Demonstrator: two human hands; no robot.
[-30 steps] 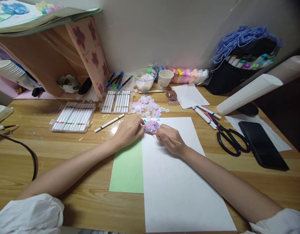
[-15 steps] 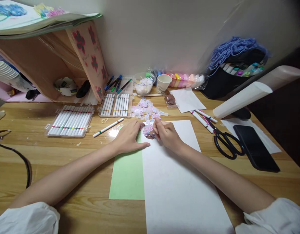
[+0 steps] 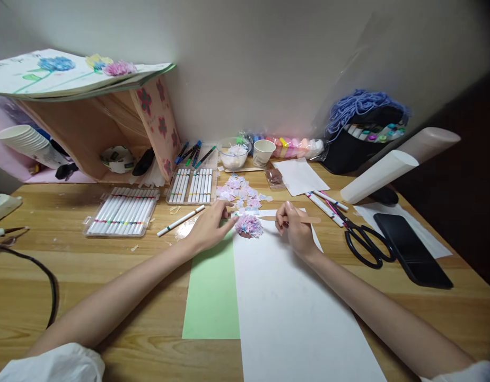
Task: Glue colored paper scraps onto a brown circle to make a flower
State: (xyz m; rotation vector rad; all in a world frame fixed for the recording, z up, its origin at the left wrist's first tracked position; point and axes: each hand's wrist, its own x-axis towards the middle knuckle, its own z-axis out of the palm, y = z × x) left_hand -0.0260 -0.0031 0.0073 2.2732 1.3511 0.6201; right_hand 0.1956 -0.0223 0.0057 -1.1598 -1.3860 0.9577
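Note:
A small pink and blue paper-scrap flower cluster [image 3: 248, 226] sits at the top of a white sheet [image 3: 292, 302]. My left hand [image 3: 209, 227] lies flat on the green paper [image 3: 211, 289] and the sheet's edge, fingers stretched toward the cluster. My right hand [image 3: 295, 228] is closed on a flat wooden stick [image 3: 311, 219], just right of the cluster and apart from it. A loose pile of pink paper scraps [image 3: 240, 190] lies just beyond both hands.
Two marker trays [image 3: 121, 210] and a loose marker [image 3: 180, 220] lie at left. A bowl [image 3: 232, 153], paper cup [image 3: 263, 152] and clay blocks [image 3: 296, 146] stand at the back. Scissors [image 3: 358, 239], a phone [image 3: 412, 249] and a rolled paper [image 3: 378, 175] are at right. A black cable [image 3: 38, 276] runs far left.
My right hand has drawn back to the right off the cluster, which now shows whole. The stick has turned to lie across. My left hand stays put. The view has tilted up.

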